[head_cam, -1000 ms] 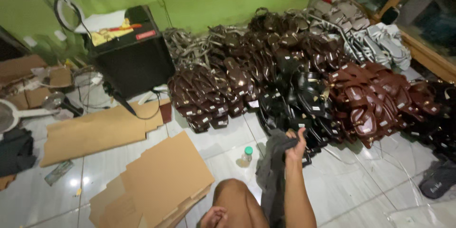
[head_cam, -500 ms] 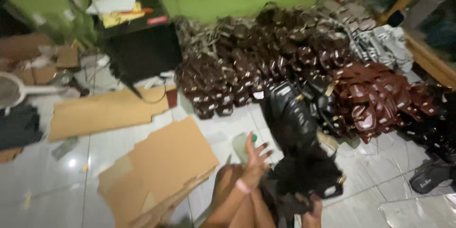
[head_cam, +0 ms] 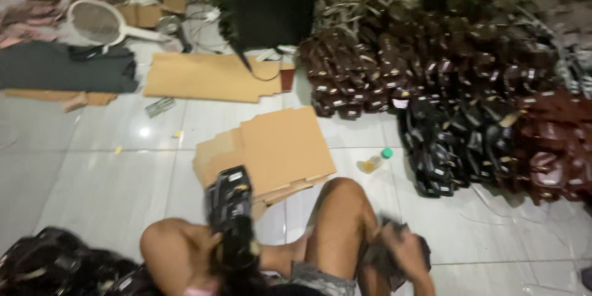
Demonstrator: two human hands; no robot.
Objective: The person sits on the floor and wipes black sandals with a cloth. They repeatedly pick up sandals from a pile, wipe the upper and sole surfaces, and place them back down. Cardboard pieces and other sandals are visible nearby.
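Going L to R, floor as a clock face w/ 12 at the far wall. At 7 a black heap [head_cam: 55,265] of sandals lies on the tiles, just beside the left knee [head_cam: 169,243], prob. within arm's reach so pairs can be dropped there w/out stretching. At 10–11 sit a racket-shaped swatter [head_cam: 98,21], a dark cloth [head_cam: 61,68] and a flat cardboard sheet [head_cam: 209,77]; more cardboard [head_cam: 277,148] lies at centre, flat on the floor, partly under the raised sandal. At 6 the left hand [head_cam: 216,243] is mostly hidden behind a black sandal [head_cam: 229,209]; the sandal stands upright, toe end up, so the hand seems to grip it low down, but how far the fingers close I can't tell. A black box [head_cam: 271,3] stands at 12 against the green wall. The right knee [head_cam: 345,200] is bent up at 5–6; at 5 the right hand [head_cam: 404,253] is curled over a dark, blurred item [head_cam: 382,256], fingers [head_cam: 394,237] wrapped round it – looks like a firm hold, tho blur hides what it is. A small bottle [head_cam: 375,162] w/ green cap lies on its side near 3, just beside the black rows. From 1 to 3 sandals are stacked in rows by colour: brown [head_cam: 394,61], black [head_cam: 456,142], dark red [head_cam: 555,142] – sorted so, judging by the neat blocks.
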